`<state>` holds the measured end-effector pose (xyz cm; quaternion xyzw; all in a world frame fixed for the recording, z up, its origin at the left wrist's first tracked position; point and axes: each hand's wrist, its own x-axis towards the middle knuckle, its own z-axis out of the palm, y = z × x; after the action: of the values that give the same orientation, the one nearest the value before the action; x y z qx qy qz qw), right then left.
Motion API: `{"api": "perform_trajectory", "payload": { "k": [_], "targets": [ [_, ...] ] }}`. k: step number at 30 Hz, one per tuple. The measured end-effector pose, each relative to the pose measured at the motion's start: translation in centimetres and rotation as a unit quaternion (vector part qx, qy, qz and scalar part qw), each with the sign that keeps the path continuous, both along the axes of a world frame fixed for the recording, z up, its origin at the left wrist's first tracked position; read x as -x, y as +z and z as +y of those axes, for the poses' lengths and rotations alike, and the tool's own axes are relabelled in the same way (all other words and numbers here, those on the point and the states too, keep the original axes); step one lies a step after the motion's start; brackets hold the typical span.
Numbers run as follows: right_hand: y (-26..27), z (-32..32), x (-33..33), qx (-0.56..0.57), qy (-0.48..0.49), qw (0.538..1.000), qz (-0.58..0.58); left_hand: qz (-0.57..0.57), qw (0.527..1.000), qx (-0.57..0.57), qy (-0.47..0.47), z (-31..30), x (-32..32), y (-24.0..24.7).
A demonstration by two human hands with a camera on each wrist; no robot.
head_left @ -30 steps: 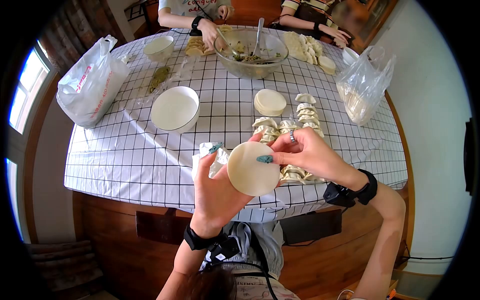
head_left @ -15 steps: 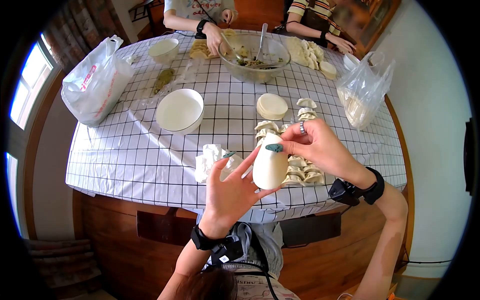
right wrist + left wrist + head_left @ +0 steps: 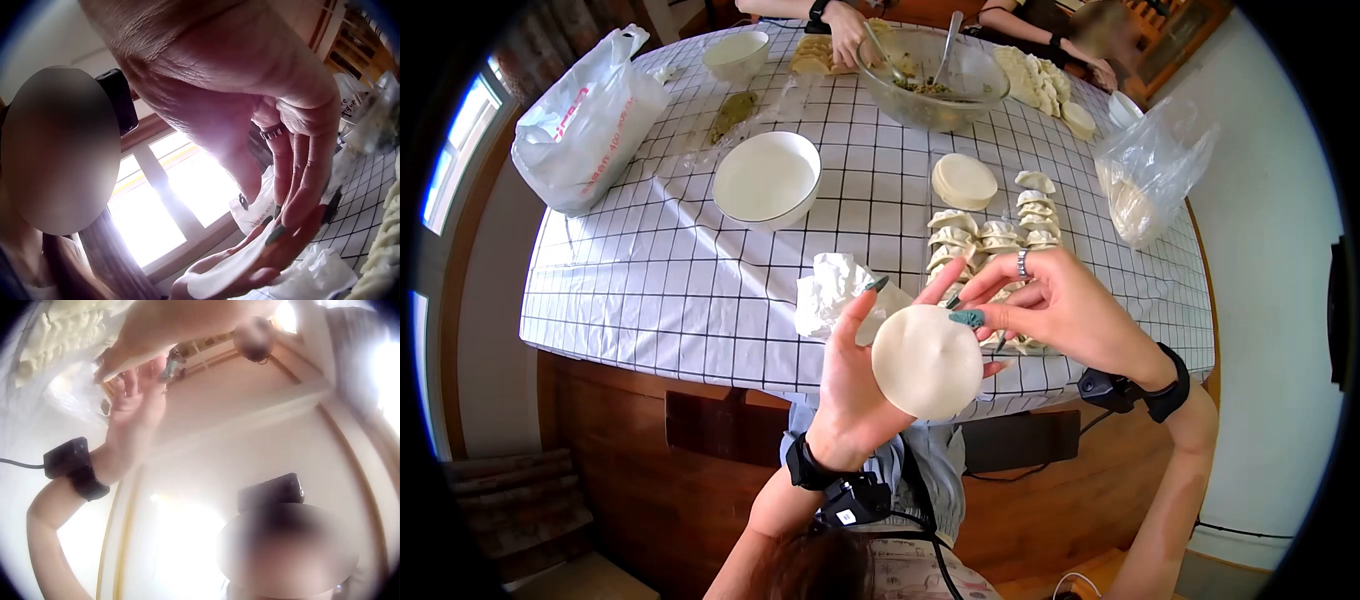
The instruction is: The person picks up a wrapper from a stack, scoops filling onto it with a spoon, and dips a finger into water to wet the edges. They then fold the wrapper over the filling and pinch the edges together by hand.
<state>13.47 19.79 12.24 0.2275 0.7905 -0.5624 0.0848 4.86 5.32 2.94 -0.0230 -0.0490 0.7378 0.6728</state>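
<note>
Wrapper (image 3: 927, 362) lies flat on the straight fingers of the left hand (image 3: 850, 382), thumb spread aside, over the near edge of the table (image 3: 650, 300) (round, so no long axis); the right hand (image 3: 1068, 315) pinches its upper right rim, thumb on top.

Dumpling wrapper (image 3: 927, 362): flat on the left hand (image 3: 855, 385), before the table (image 3: 650, 290) edge; the right hand (image 3: 1055, 310) pinches its right rim.
Crumpled tissue (image 3: 830, 290): on the table, just behind the left hand.
Folded dumplings (image 3: 980, 238): in rows behind the right hand.
Wrapper stack (image 3: 964, 181): just behind the folded dumplings.
Bowl (image 3: 767, 180): left of the wrapper stack.
Mixing bowl (image 3: 930, 65): far side of the table.
Left plastic bag (image 3: 585, 120): far left corner.
Right plastic bag (image 3: 1150, 170): right edge.
</note>
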Motion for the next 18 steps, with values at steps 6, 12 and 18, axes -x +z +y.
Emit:
{"api": "perform_trajectory", "payload": {
  "k": [6, 12, 18],
  "targets": [
    [-1.4, 0.7, 0.2, 0.023, 0.022, 0.999, 0.032, 0.021, 0.999, 0.022, 0.010, 0.4, 0.4, 1.8],
    [1.5, 1.1, 0.6, -0.021, 0.000, 0.997, 0.073, 0.017, 0.998, 0.067, -0.003, 0.4, 1.4, 3.6],
    [5.4, 4.4, 0.4, -0.186, -0.023, 0.971, 0.151, 0.043, 0.998, 0.037, 0.008, 3.2, 4.4, 7.2]
  ]
}}
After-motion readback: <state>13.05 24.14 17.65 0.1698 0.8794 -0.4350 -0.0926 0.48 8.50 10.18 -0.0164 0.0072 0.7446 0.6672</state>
